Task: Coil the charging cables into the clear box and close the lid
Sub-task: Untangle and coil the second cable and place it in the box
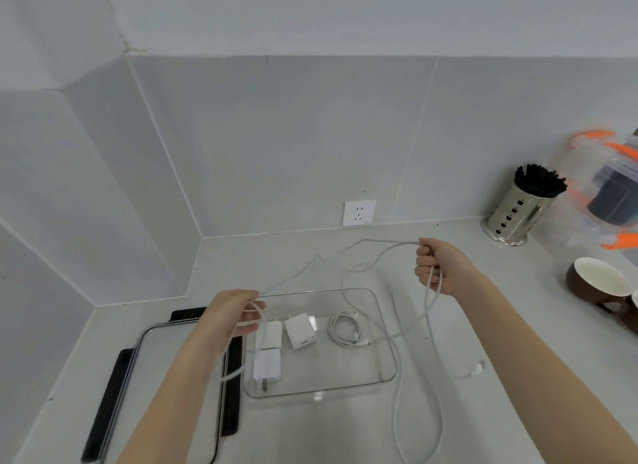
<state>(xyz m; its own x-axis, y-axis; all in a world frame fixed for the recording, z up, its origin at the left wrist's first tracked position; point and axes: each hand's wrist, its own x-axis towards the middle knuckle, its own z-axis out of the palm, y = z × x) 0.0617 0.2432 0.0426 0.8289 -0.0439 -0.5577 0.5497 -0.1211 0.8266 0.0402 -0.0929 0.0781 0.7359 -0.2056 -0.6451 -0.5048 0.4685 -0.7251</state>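
- A person's right hand (pixel 440 266) is raised over the pale table (pixel 345 429), fist wrapped tight around a white charging cable (pixel 429 311).
- The left hand (pixel 236 313) is lifted just left of the clear box (pixel 386 342), its grip narrow, fingers pinching the same cable.
- Between the hands the cable arcs in loose loops above the box; below the right hand it hangs down to the table and trails right of the box, its plug end (pixel 478 367) lying apart.
- The open box holds three white chargers (pixel 298 330) and a small coiled cable (pixel 345 327).
- The lid (pixel 162 394) lies flat, left of the box.
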